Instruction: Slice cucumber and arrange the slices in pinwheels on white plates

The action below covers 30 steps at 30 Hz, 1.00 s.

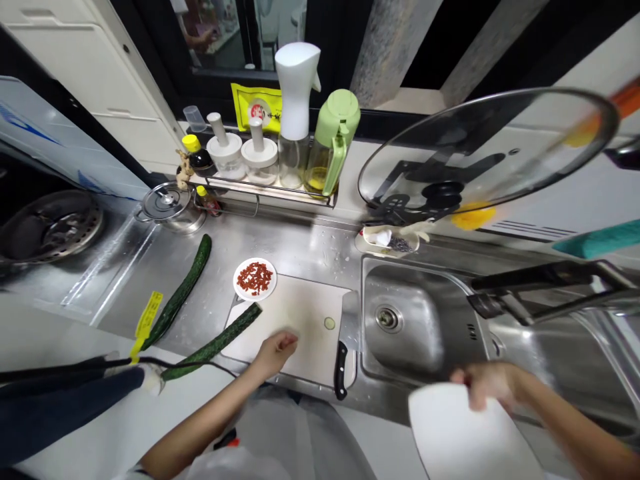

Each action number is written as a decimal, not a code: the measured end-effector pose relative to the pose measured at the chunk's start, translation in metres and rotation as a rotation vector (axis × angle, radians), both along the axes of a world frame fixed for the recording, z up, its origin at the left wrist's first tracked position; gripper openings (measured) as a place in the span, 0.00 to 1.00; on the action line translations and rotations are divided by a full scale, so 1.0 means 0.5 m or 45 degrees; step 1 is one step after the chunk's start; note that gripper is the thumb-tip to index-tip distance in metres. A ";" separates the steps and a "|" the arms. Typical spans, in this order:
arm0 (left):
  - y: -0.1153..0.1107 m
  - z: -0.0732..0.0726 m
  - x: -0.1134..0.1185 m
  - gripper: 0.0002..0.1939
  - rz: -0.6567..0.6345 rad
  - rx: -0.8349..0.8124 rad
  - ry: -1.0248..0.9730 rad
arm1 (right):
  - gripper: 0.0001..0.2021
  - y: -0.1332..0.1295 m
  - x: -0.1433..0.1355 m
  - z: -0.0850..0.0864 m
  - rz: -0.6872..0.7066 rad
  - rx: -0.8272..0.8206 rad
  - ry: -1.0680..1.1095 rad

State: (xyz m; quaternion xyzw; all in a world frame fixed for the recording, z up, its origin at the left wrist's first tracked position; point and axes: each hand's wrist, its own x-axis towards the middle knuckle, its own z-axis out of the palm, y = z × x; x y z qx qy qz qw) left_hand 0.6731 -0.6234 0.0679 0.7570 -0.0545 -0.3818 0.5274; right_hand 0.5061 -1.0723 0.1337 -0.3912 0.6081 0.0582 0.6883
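Note:
My left hand is over the white cutting board, its fingers curled together with nothing visible in them. Held at the rim by my right hand is a white plate, tilted in front of the sink and partly out of view. A cleaver-like kitchen knife with a black handle lies along the board's right side. Left of it is a thin cucumber slice. A cut cucumber rests with its cut end on the board; a small plate of chopped red pieces overlaps the board's back-left corner.
A whole cucumber with a yellow tag lies further left. The steel sink and its faucet are on the right. Behind stand a lidded pot, a rack of seasoning jars, an oil bottle and a glass lid.

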 end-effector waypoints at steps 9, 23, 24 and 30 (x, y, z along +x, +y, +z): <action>-0.007 -0.010 0.005 0.21 0.136 -0.017 0.078 | 0.17 0.085 0.324 -0.053 0.377 0.317 -0.234; -0.003 -0.033 0.015 0.20 0.175 -0.015 0.048 | 0.23 0.290 0.502 -0.229 -0.081 0.107 -0.535; -0.002 -0.033 0.016 0.20 0.184 -0.015 0.050 | 0.22 0.291 0.504 -0.232 -0.080 0.090 -0.518; -0.001 -0.034 0.019 0.20 0.197 -0.009 0.074 | 0.20 0.298 0.508 -0.239 0.042 -0.099 -0.420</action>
